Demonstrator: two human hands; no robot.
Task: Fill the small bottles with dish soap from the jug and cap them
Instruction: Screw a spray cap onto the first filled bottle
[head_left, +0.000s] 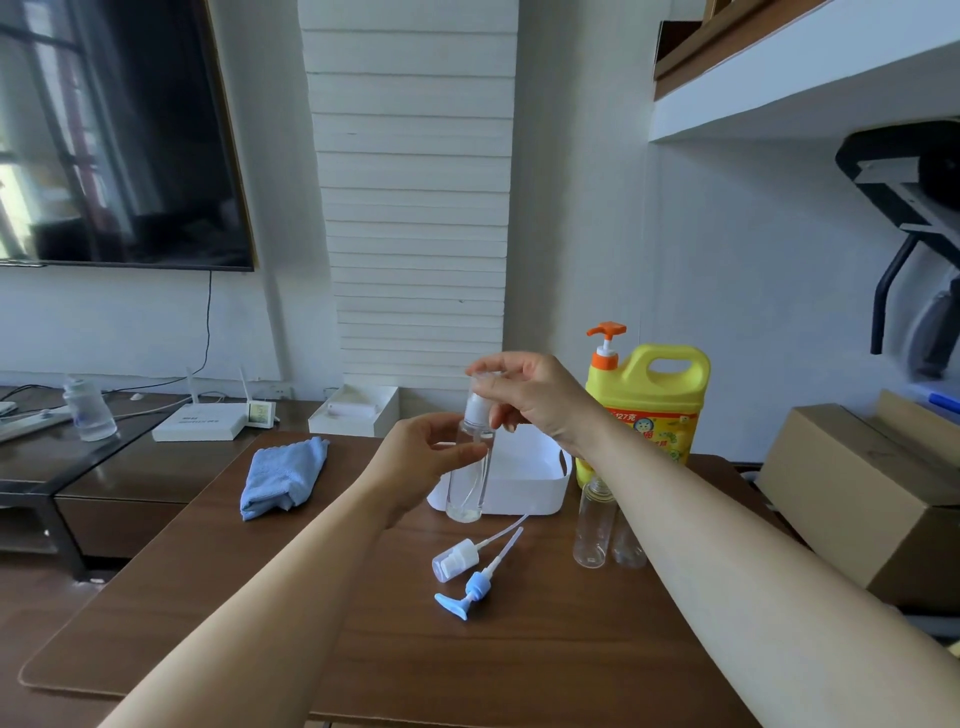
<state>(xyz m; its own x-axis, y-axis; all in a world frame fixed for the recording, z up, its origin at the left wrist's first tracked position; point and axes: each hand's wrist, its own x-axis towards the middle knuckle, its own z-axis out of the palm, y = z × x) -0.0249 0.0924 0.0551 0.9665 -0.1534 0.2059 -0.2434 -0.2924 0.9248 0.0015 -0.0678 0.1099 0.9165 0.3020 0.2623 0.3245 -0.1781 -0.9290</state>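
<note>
My left hand (421, 457) grips a clear small bottle (467, 488) held upright above the table, a little liquid at its bottom. My right hand (530, 400) pinches the white spray cap (477, 410) that sits on the bottle's neck. The yellow dish soap jug (654, 405) with an orange pump stands at the back right. Two clear bottles without caps (592, 525) stand to the right, partly behind my right forearm. A white spray cap with tube (457, 558) and a blue pump cap (470, 590) lie on the table in front.
A white tub (535, 493) sits behind the held bottle. A folded blue cloth (283, 478) lies at the left of the brown table (363, 649). A cardboard box (872, 493) stands at the right. A low cabinet with a router and a bottle is at the far left.
</note>
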